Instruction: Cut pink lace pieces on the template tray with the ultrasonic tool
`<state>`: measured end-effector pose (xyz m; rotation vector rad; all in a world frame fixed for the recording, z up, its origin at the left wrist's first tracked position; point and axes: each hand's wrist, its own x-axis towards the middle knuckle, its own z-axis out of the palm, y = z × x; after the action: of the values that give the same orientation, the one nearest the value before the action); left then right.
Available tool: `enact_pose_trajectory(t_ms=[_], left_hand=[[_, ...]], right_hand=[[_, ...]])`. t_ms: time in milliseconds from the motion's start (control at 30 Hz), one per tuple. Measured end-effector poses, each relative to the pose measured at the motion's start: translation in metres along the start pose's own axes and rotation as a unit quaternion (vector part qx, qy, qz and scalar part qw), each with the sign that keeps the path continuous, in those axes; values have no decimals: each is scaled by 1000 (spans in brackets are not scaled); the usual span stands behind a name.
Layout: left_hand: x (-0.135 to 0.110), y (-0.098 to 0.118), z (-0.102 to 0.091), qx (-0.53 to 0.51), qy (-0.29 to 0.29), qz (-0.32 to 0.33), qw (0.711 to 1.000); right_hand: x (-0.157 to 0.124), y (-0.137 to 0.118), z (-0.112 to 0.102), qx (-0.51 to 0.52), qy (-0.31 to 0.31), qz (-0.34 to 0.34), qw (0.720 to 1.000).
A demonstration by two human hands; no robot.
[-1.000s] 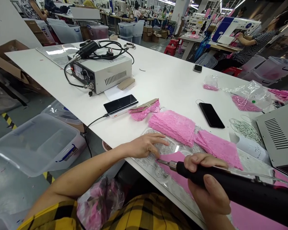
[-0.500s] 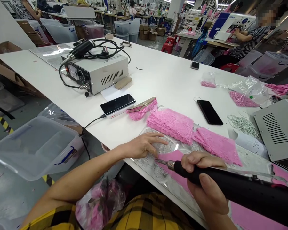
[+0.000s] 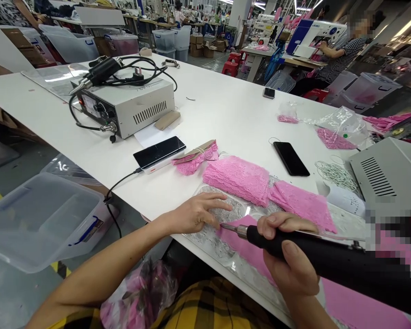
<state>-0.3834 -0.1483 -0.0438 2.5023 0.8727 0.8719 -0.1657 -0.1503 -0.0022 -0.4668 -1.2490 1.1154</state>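
Observation:
My right hand [image 3: 291, 256] is wrapped round a thick black pen-like tool [image 3: 315, 256] with a narrow metal tip. The tip points left, at the left corner of a pink fabric piece [image 3: 248, 246]. My left hand [image 3: 195, 212] lies by that corner with its fingers stretched out; one fingertip is close to the metal tip. I cannot tell whether the tip touches the fabric. Under the fabric is a clear sheet over a grey patterned surface [image 3: 205, 237]. Just beyond my hands sit a stack of pink lace pieces [image 3: 236, 178] and a second lace stack [image 3: 303, 203].
A grey control box [image 3: 140, 109] with a cabled black handpiece on top stands at the back left. Two phones lie nearer, one on a power bank [image 3: 160, 153], one black phone [image 3: 291, 157] at right. Another grey box [image 3: 390, 169] stands right. A clear bin [image 3: 44, 219] is at floor level.
The view has shifted slightly, moving the table things left. The tool's tip sits a little nearer my left fingers. Both hands keep nearly the same pose.

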Motion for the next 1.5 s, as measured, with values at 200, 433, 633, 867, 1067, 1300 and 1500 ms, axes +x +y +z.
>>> enact_pose_trajectory(t_ms=[200,433,633,867,1067,1300,1500], left_hand=[[1,2,-1,30,-20,-6,999],[2,3,-2,35,-5,12,999],[1,2,0,33,2,6,999],[0,2,1,61,-16,8,998],[2,3,0,71,-16,10,997],[1,3,1,74,-11,9,997],[2,3,1,72,0,20,997]], right_hand=[[1,0,-1,-8,-22,-2,1000],[4,-4,-2,-11,9,2,1000],[20,-15,-31,-45,103,-9,994],[16,-10,-36,-44,83,1,996],[8,-4,-27,-40,53,23,998],[10,-3,-27,-38,30,14,999],[8,-5,-25,-32,27,14,999]])
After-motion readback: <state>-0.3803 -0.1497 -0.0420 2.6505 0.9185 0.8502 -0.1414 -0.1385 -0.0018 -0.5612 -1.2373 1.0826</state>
